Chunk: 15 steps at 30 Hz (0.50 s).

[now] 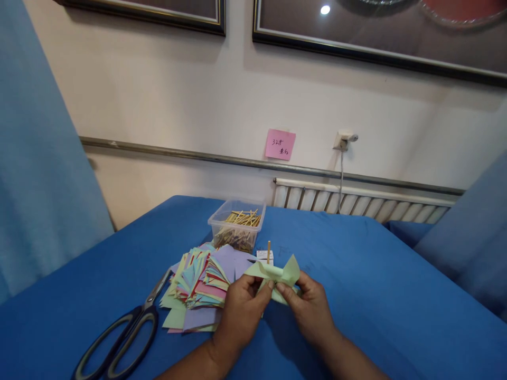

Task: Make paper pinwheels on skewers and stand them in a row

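Between my two hands is a light green paper (273,271) with folded, curled corners. My left hand (247,303) pinches its left side, and my right hand (307,303) pinches the right side, thumbs nearly touching at the middle. A thin wooden stick (269,252) stands up just behind the paper; whether it joins the paper is hidden. Left of my hands lies a thick pile of coloured paper pieces (198,285) in green, purple, pink and red. Behind the paper, a small white box (264,255) is partly covered.
A clear plastic box (216,228) with many thin sticks (243,218) stands behind the pile. Large dark-handled scissors (138,316) lie at the left on the blue tablecloth (356,295). A radiator (317,199) and a pink note (280,144) are at the wall.
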Available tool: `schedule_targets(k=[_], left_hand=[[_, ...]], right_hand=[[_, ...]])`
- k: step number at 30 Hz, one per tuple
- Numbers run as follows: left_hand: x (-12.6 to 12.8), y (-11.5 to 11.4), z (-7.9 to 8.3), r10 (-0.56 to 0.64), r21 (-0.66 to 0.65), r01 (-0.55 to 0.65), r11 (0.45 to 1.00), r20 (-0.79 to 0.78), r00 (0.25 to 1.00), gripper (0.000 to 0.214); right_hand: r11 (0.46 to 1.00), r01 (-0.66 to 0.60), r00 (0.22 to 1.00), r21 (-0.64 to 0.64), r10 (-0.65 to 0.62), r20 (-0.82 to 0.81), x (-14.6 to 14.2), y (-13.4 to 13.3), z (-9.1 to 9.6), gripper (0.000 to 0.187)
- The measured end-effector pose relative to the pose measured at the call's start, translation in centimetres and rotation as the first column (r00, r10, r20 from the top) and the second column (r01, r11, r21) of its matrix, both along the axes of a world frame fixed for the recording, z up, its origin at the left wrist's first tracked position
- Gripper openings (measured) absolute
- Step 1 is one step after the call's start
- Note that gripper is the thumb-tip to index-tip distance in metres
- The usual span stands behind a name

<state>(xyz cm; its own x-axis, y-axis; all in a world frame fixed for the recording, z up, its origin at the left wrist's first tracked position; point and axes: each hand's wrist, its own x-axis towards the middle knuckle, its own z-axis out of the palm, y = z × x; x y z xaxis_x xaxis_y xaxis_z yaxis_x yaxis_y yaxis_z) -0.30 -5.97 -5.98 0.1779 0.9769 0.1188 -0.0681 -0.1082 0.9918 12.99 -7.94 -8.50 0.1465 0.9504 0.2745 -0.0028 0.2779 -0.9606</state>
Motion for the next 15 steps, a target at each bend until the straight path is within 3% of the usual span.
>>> schedule_targets(k=[5,15], left_hand=[[1.4,1.8,-0.7,-0.018,-0.001,0.018,1.000,-0.030,0.999,0.024],[4.2,3.7,-2.4,0.012,0.054,-0.009,0.999,-0.069,0.998,0.024]], right_hand=[[0.997,0.072,0.997,0.004,-0.072,-0.019,1.6,1.8,-1.3,0.028],[0.987,0.160,0.985,0.028,-0.162,0.061,3.2,2.9,-1.4,0.024]])
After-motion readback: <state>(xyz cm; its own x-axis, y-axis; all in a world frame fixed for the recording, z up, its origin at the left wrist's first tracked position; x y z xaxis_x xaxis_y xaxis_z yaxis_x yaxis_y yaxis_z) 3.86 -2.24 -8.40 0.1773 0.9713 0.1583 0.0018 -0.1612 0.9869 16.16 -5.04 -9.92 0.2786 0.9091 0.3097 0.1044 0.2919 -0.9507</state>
